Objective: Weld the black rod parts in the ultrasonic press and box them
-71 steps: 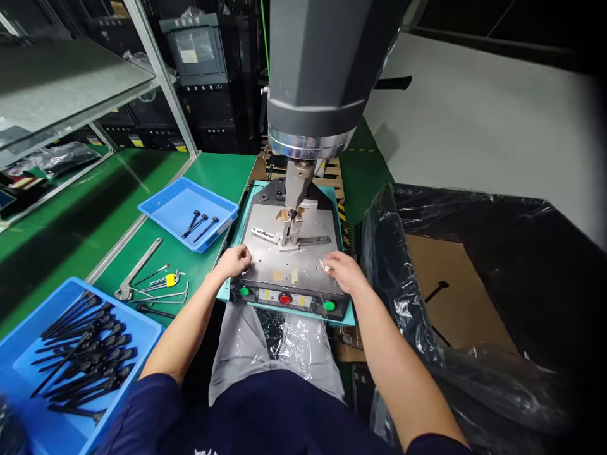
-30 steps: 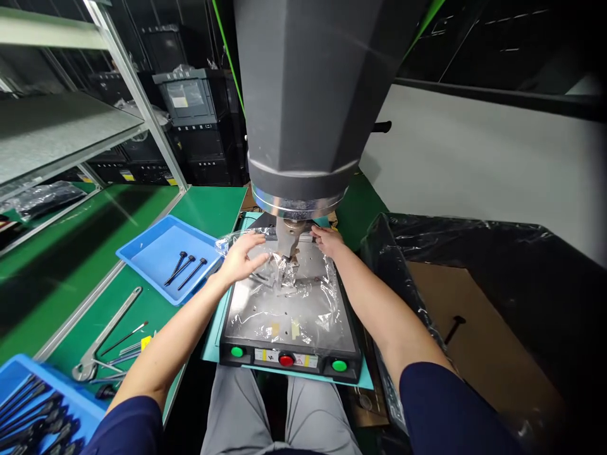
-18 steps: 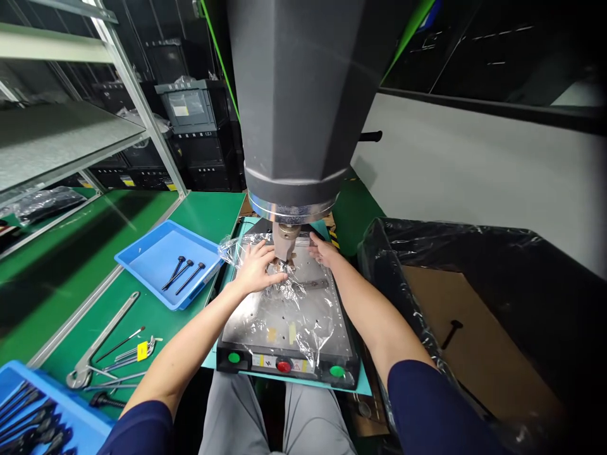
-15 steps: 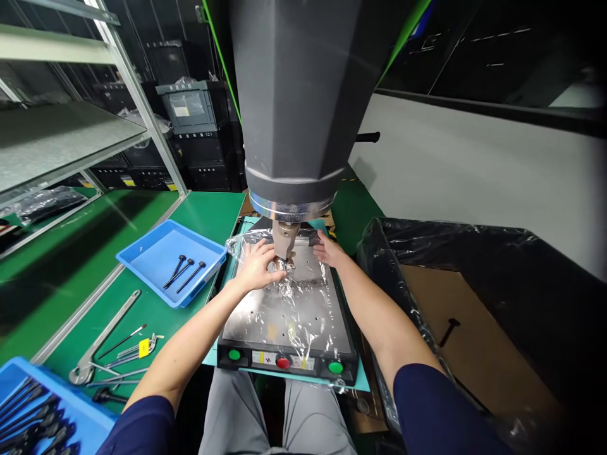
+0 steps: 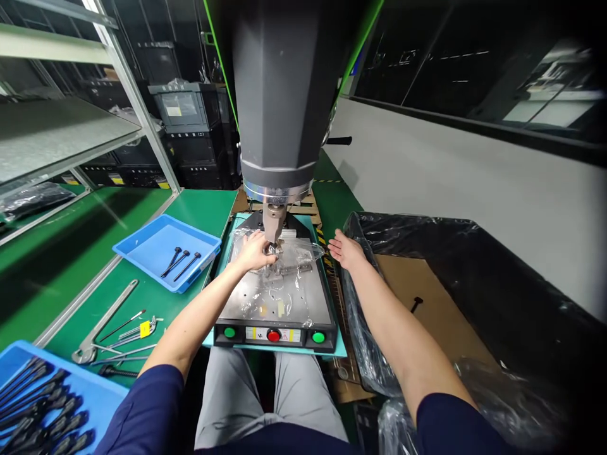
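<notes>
My left hand rests beside the pale tool tip of the machine, fingers spread and thumb stretched toward a small metal fixture under the tip. Clear plastic film lies crumpled around it, over the machine's metal bed plate. Whether anything sits under my left palm is hidden. Off the bed's right side, my right hand hangs in the air near the edge of a box lined with black plastic. Its fingers are stretched out, and nothing is in it.
Above the bed looms the dark machine head. Green buttons and a red button line the bed's front. At left are a blue tray with black bolt-like parts, an adjustable wrench, hex keys and a fuller blue tray.
My right hand has moved off the plate and film, out to the right by the lined box. My left hand stays by the tool tip. The whole view has shifted slightly.
</notes>
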A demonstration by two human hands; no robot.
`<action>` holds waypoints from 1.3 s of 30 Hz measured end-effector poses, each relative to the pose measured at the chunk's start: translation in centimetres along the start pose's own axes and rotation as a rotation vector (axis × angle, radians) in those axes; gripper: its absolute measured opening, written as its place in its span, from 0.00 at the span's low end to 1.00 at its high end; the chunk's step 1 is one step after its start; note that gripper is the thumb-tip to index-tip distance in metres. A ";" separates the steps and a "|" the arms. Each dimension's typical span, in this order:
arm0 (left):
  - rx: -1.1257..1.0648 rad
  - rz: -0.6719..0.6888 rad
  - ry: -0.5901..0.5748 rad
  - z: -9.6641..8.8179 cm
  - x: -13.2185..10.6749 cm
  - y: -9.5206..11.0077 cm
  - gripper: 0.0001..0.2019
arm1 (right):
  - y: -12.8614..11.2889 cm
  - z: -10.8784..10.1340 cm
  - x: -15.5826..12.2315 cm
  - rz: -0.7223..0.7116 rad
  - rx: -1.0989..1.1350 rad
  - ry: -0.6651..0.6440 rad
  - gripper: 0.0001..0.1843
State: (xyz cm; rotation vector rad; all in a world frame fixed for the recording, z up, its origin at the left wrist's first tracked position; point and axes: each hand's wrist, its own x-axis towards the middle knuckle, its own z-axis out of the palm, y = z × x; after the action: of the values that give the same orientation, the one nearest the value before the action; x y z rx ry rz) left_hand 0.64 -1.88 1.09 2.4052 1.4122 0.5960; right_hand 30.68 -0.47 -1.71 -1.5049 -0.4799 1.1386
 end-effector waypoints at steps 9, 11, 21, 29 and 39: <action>-0.235 -0.132 0.610 -1.8 -11.7 -2.3 0.20 | 10.6 -7.8 -11.4 -0.492 -0.265 0.033 0.20; -0.282 -0.323 0.758 0.3 -17.3 -3.0 0.17 | 15.1 -9.5 -13.5 -0.538 -0.437 0.039 0.24; -0.337 -0.782 0.539 12.8 -28.6 -5.3 0.33 | 25.5 -11.6 -15.1 -0.502 -0.761 -0.021 0.40; -0.350 -0.800 0.487 12.9 -26.6 -7.0 0.29 | 26.5 -11.7 -13.1 -0.563 -0.810 0.087 0.35; -0.420 -0.776 0.434 12.8 -26.9 -7.6 0.32 | 26.3 -12.2 -13.0 -0.500 -0.700 -0.036 0.35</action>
State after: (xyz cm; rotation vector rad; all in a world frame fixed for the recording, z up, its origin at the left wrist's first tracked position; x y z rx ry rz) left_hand -10.56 -22.37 -18.97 1.2953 1.9705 1.0814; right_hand 27.73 -24.79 -21.99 -1.7987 -1.2955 0.6182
